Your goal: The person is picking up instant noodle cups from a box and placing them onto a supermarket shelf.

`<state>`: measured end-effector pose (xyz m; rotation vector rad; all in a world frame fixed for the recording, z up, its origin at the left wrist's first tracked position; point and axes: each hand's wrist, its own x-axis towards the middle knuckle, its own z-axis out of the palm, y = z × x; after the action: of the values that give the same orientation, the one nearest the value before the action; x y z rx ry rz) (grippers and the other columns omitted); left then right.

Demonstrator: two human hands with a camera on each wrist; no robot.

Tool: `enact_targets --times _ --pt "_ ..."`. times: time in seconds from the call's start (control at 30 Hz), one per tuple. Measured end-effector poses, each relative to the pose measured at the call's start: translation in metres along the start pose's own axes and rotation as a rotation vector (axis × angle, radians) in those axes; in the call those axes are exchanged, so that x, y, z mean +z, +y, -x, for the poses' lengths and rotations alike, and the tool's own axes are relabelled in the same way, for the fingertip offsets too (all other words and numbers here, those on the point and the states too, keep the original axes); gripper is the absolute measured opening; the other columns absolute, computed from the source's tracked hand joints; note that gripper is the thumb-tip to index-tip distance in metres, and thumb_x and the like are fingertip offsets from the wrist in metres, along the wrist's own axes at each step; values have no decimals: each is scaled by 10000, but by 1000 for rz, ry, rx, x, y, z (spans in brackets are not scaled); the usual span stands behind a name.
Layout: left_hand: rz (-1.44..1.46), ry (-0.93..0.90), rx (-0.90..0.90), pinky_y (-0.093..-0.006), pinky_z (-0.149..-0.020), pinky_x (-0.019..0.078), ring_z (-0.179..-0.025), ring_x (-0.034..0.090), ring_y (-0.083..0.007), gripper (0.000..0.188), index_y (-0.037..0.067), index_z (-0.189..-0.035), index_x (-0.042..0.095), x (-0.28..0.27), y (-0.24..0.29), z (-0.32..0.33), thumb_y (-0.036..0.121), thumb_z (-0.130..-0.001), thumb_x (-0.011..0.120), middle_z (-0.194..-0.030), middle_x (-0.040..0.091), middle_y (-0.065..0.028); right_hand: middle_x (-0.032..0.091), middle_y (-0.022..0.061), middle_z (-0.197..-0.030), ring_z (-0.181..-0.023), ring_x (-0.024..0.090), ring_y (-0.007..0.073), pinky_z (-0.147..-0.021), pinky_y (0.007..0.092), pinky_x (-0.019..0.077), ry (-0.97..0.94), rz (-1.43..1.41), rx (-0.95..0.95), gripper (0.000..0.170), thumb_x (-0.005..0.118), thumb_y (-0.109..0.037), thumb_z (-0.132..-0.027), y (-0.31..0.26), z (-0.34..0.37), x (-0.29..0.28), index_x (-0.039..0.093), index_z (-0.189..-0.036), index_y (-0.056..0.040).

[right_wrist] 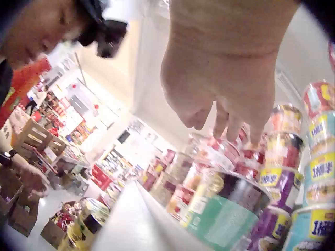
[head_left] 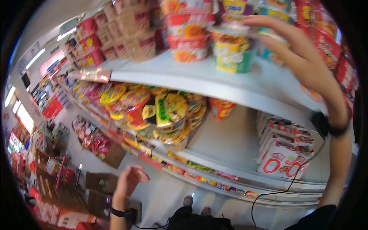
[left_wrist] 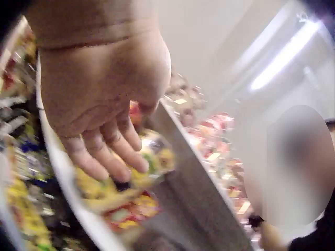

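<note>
My right hand reaches over the upper shelf, its fingers extended beside the lid of a yellow and green instant noodle cup. In the right wrist view the fingers hang above and behind this noodle cup, with no grip on it showing. Stacked red and white noodle bowls stand to its left; a purple cup and blue cups are behind it. My left hand hangs low in front of the shelves, fingers loosely bent and holding nothing.
The lower shelf holds yellow and black noodle bowls, a red cup and white and red packets. Cardboard boxes stand on the aisle floor at left. A black cable hangs from the right wrist.
</note>
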<state>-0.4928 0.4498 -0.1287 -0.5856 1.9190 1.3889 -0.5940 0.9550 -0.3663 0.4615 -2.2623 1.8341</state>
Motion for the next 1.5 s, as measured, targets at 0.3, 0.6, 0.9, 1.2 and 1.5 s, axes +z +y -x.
enact_targets --times 0.3,0.6,0.9,1.2,1.5 --pt "-218 814 -965 -364 -800 565 -883 724 -221 407 -13 -1281 627 -121 -385 440 311 -1070 499 -960 724 -113 624 156 -1395 -1150 691 204 -1021 310 517 -1229 -1027 190 406 504 -237 -1078 -158 200 194 571 -1423 -34" --pt "5 950 -1234 -378 -606 582 -612 658 -207 388 22 -1028 675 -164 -406 542 341 -1029 454 -853 698 -110 729 247 -1089 -1055 691 406 -947 445 529 -1294 -771 464 362 597 -289 -997 -285 262 538 722 -1156 11" --pt "-343 1375 -611 -347 -780 544 -844 696 -180 409 25 -1155 683 -371 -282 536 384 -1051 519 -912 736 -106 713 260 -1116 -1031 692 427 -896 426 544 -1205 -636 170 327 598 -235 -1004 -393 71 719 705 -1168 26" --pt "-273 1798 -916 -375 -818 549 -910 730 -263 323 10 -1151 692 -361 -312 626 263 -999 562 -966 752 -153 729 220 -945 -814 696 273 -761 361 533 -1417 -697 -88 349 625 -243 -1001 -534 -90 878 678 -1230 15" --pt "275 1964 -1052 -392 -828 548 -937 724 -297 308 30 -1126 704 -378 -235 559 277 -997 572 -977 750 -167 731 240 -1066 -981 740 321 -858 396 566 -1625 -776 -240 340 609 -226 -1001 -657 -221 1108 673 -1230 16"
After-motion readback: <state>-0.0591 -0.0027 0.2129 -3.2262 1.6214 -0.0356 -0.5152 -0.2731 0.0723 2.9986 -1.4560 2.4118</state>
